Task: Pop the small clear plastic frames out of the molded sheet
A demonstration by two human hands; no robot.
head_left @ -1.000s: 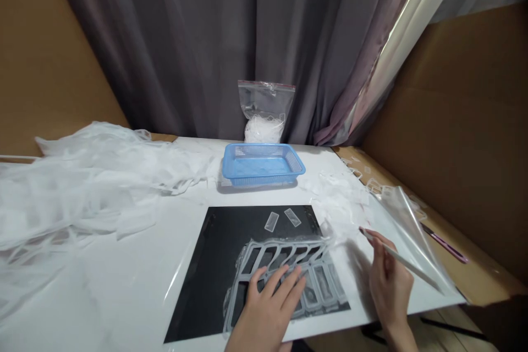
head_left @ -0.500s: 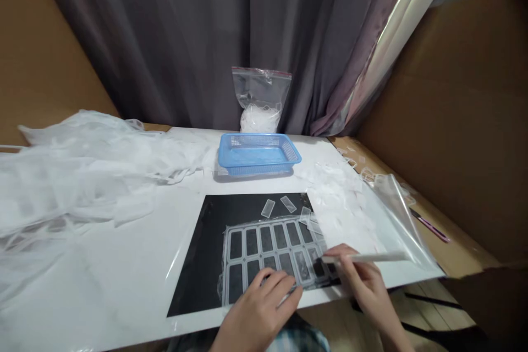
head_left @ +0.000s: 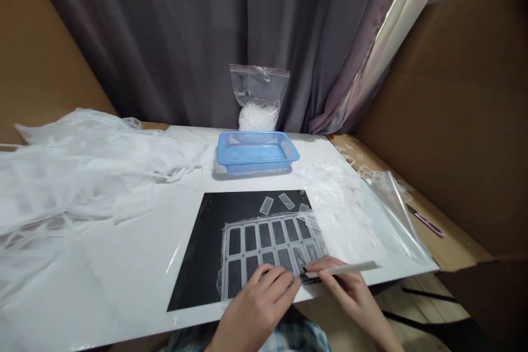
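A translucent plastic sheet with rows of rectangular openings (head_left: 258, 253) lies on a black mat (head_left: 198, 264) in front of me. My left hand (head_left: 264, 297) rests on its near edge, fingers spread and slightly bent, holding nothing. My right hand (head_left: 344, 286) grips a slim white stick-like tool (head_left: 358, 268). The tool slants to the left, its tip at the sheet's near right part, close to my left fingertips; its exact kind is unclear. Small clear rectangular pieces (head_left: 286, 201) lie loose at the mat's far right.
Behind the mat stands a blue plastic basket (head_left: 258, 168), with a zip bag of white pieces (head_left: 259, 113) beyond it. White sheets (head_left: 82, 176) pile up at left. White scraps (head_left: 338, 192), clear film (head_left: 396, 214) and a pink-handled knife (head_left: 429, 224) are at right.
My right hand has moved left with the tool, bringing its tip nearer my left hand. My left hand stays on the sheet. The view has shifted slightly.
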